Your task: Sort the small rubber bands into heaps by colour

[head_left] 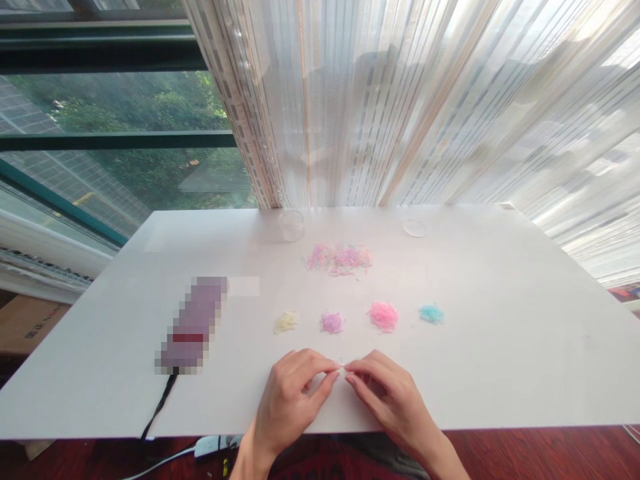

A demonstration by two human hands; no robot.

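Before the pink pile (383,317), the left hand (295,388) and right hand (393,390) narrowly pinch a pale speck (342,370) (too small to identify); the purple pile (333,323) lies left of the pink, the blue pile (431,313) right, the mixed heap (337,259) behind.

Left hand (295,390) pinching, right hand (390,393) pinching, nearly touching

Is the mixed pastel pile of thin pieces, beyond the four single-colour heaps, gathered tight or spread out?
Spread out: the mixed pastel pile lies wider than the bright pink heap, its edges loose and ragged.
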